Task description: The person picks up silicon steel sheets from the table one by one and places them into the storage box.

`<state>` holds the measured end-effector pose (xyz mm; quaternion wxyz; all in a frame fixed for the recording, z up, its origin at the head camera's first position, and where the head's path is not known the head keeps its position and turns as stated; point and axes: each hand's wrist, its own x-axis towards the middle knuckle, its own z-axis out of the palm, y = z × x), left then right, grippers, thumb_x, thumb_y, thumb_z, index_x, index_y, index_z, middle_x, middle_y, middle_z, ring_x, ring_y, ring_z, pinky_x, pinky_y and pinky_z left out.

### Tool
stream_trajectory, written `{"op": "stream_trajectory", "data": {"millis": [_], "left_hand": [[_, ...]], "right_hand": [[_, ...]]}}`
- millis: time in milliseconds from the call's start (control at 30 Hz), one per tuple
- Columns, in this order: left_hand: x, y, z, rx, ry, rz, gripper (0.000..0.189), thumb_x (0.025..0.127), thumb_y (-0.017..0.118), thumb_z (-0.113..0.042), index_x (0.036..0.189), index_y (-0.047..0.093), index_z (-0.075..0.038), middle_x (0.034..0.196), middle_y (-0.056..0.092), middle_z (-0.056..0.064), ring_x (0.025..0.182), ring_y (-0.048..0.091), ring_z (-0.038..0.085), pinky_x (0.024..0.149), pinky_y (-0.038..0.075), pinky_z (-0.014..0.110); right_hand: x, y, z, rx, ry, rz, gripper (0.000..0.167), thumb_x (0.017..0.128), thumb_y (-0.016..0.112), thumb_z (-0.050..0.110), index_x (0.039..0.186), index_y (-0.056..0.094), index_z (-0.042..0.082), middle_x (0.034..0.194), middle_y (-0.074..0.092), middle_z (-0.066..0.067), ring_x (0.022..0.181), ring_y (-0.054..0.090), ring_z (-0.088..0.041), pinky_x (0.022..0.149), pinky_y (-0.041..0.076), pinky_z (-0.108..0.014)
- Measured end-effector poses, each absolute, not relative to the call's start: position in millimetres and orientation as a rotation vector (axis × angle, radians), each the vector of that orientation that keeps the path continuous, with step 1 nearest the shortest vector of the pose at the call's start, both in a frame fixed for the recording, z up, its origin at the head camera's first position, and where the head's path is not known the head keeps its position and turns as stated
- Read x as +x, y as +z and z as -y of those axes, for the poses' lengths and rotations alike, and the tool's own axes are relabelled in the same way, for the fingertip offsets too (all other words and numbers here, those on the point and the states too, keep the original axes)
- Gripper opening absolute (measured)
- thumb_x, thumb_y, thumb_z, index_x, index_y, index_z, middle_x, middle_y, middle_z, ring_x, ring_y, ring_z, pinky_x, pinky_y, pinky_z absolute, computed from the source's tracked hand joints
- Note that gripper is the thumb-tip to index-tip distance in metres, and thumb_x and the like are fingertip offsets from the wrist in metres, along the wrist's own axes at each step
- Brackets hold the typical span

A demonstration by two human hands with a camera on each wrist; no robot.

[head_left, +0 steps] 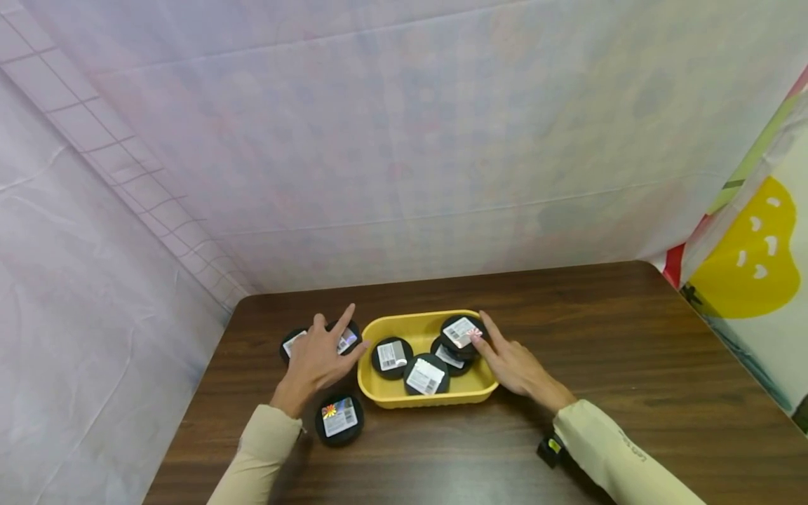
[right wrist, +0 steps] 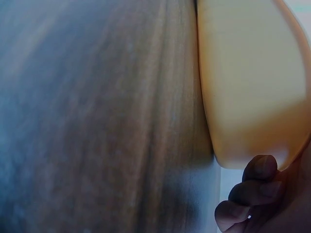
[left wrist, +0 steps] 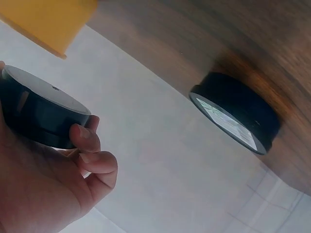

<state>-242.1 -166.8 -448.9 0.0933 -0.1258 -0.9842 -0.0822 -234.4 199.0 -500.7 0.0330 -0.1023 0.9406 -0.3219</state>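
Note:
My left hand (head_left: 320,356) holds a flat black round container (left wrist: 46,114) off the table between thumb and fingers. Its pale underside shows in the left wrist view. Beyond the hand, another labelled round container (head_left: 292,345) is partly covered; a further one (head_left: 339,421) lies near my left wrist. The yellow tub (head_left: 429,402) stands to the right, with several such containers (head_left: 426,376) inside. At its right end my right hand (head_left: 516,366) pinches a black round container (head_left: 459,330) above another in the tub. The right wrist view shows curled fingers beside the tub's wall but no container.
The brown wooden table (head_left: 606,337) extends right of the tub. A patterned cloth (head_left: 410,175) hangs behind it, and a pale sheet (head_left: 113,315) on the left. Below my right sleeve sits a small black object (head_left: 550,450) with a yellow-green patch.

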Motion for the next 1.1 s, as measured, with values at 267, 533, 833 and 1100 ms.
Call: {"op": "stream_trajectory", "data": {"millis": [267, 533, 833, 1100], "left_hand": [[-243.5, -447.3, 157.8, -0.428, -0.238, 2.928, 0.079, 0.089, 0.048, -0.073, 0.156, 0.031, -0.033, 0.102, 0.048, 0.021, 0.061, 0.045, 0.020, 0.046, 0.033, 0.032], [-244.1, -446.4, 147.9, -0.453, -0.247, 2.977, 0.082, 0.089, 0.044, -0.076, 0.158, 0.024, -0.036, 0.107, 0.048, 0.021, 0.059, 0.044, 0.020, 0.048, 0.033, 0.031], [-243.0, -445.4, 139.3, -0.515, -0.250, 2.974, 0.083, 0.088, 0.044, -0.076, 0.158, 0.025, -0.034, 0.104, 0.047, 0.017, 0.056, 0.042, 0.018, 0.048, 0.031, 0.030], [-244.3, -445.7, 129.8, -0.559, -0.250, 2.993, 0.083, 0.089, 0.048, -0.073, 0.157, 0.028, -0.030, 0.105, 0.049, 0.016, 0.057, 0.042, 0.018, 0.052, 0.032, 0.031]], "right_hand": [[-234.7, -500.2, -199.9, -0.319, -0.992, -2.894, 0.071, 0.105, 0.028, 0.056, 0.160, 0.013, 0.015, 0.115, 0.062, -0.036, 0.083, 0.065, -0.033, 0.079, 0.049, -0.056], [-233.6, -500.1, -199.4, -0.313, -0.985, -2.895, 0.070, 0.104, 0.028, 0.057, 0.160, 0.013, 0.016, 0.117, 0.061, -0.037, 0.087, 0.065, -0.036, 0.080, 0.049, -0.056], [-233.5, -499.6, -199.5, -0.307, -0.989, -2.895, 0.070, 0.105, 0.027, 0.056, 0.160, 0.013, 0.016, 0.117, 0.061, -0.036, 0.085, 0.065, -0.034, 0.081, 0.049, -0.056], [-233.6, -499.4, -198.7, -0.309, -0.986, -2.894, 0.071, 0.104, 0.027, 0.057, 0.160, 0.014, 0.016, 0.115, 0.063, -0.034, 0.082, 0.063, -0.032, 0.080, 0.048, -0.056]]}}
